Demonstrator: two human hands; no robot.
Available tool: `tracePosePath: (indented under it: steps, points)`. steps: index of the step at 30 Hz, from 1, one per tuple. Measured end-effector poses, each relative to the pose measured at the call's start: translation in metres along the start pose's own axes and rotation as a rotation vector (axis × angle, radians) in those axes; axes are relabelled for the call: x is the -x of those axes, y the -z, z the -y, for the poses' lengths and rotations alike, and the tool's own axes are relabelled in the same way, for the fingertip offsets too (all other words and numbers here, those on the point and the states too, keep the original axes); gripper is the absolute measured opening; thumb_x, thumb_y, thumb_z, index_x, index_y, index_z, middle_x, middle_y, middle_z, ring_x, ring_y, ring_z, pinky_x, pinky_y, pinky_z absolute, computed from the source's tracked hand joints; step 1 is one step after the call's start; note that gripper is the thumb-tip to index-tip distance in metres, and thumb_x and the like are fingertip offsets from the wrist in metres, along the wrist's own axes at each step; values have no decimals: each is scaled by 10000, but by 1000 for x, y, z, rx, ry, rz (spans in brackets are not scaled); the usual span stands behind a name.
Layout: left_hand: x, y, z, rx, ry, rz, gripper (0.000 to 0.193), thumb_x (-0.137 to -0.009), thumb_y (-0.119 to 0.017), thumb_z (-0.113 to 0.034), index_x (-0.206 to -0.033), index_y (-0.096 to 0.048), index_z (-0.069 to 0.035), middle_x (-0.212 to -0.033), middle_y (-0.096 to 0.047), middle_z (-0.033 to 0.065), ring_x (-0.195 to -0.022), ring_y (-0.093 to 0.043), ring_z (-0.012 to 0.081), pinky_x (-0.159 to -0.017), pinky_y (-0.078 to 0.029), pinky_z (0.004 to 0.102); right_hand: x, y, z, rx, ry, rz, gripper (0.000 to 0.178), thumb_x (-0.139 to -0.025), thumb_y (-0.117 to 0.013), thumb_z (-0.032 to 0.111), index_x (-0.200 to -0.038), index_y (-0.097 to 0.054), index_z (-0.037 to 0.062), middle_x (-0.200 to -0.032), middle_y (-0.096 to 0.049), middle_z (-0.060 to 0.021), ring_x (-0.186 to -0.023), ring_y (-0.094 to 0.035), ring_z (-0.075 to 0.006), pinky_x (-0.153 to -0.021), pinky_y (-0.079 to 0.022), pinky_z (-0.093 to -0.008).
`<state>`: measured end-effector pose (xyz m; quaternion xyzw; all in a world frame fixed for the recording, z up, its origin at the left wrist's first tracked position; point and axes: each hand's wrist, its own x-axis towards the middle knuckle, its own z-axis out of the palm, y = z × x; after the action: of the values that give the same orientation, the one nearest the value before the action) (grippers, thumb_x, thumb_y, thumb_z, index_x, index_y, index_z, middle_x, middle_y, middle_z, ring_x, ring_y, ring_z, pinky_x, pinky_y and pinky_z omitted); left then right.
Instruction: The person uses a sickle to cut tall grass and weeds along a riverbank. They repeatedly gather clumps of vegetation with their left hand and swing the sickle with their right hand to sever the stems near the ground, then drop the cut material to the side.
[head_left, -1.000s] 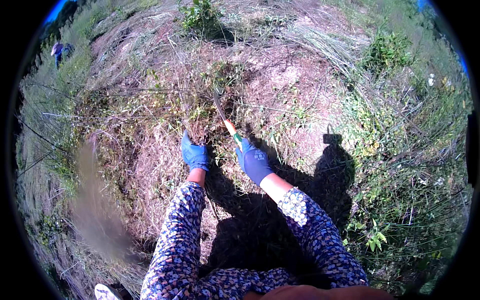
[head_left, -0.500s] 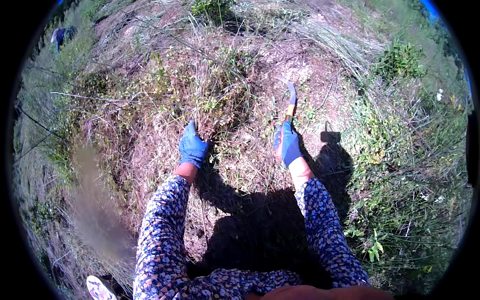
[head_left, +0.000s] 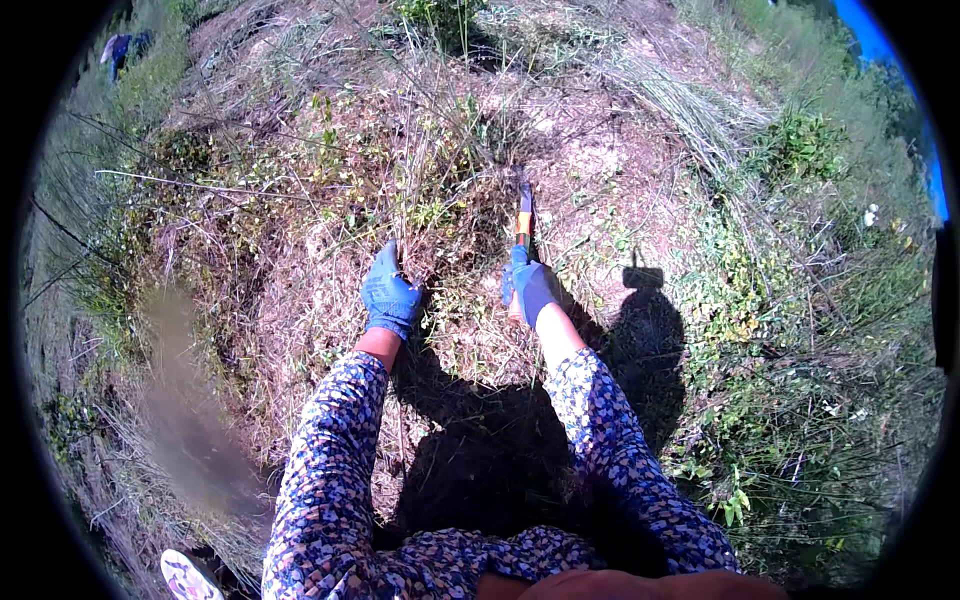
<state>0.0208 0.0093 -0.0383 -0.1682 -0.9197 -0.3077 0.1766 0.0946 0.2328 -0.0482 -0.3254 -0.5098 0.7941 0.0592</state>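
Note:
My left hand [head_left: 391,293], in a blue work glove, is closed at the base of a clump of thin dry stems [head_left: 405,205]. Its fingertips are partly hidden in the growth. In my right hand [head_left: 530,285], gloved in blue as well, is a sickle [head_left: 524,222] with an orange-brown handle. The sickle's dark blade points away from me, and its tip reaches into the right side of the low leafy weeds [head_left: 450,205]. Both forearms wear dark floral sleeves.
Cut grass [head_left: 690,110] lies in a swath at the far right. Green weeds [head_left: 760,400] grow along the right side. A leafy bush [head_left: 440,20] stands at the far edge. Another person [head_left: 122,50] bends at the far left. My shadow [head_left: 490,450] covers the near ground.
My right hand has swung the sickle leftward, bringing the blade from over bare soil to the edge of the weeds. My left hand stays almost in place at the stems.

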Motion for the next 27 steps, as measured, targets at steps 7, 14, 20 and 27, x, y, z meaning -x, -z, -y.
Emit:
tracePosePath:
  steps: [7, 14, 20, 27]
  points:
    - [-2, -7, -21, 29, 22, 32, 727, -706, -775, -280, -1318, -466, -37, -1218, -581, 185, -1115, -574, 339, -937, -471, 412, 100, 56, -85, 59, -8, -36, 335, -971, -531, 417, -799, -473, 136, -556, -416, 26, -402, -401, -137, -367, -333, -321]
    - [7, 12, -16, 62, 2, 114, 871, -682, -807, -298, -1388, -386, -9, -1244, -548, 220, -1128, -556, 362, -966, -456, 415, 153, 92, -34, 66, -71, 86, 158, -945, -505, 280, -859, -520, 149, -579, -430, 16, -426, -424, -135, -366, -358, -310]
    - [5, -2, -2, 33, -74, 19, 876, -698, -803, -328, -1399, -368, -32, -1277, -543, 214, -1145, -550, 357, -969, -454, 423, 54, 69, 18, -143, 174, 13, 312, -947, -562, 407, -806, -489, 139, -578, -416, 33, -445, -409, -117, -392, -335, -289]
    - [4, 3, -7, 266, -137, -18, 972, -707, -793, -371, -1472, -300, -29, -1307, -546, 217, -1176, -544, 369, -1009, -423, 419, 71, -2, -66, 4, 112, -65, 266, -987, -436, 327, -767, -420, 179, -565, -399, 25, -411, -394, -146, -371, -336, -330]
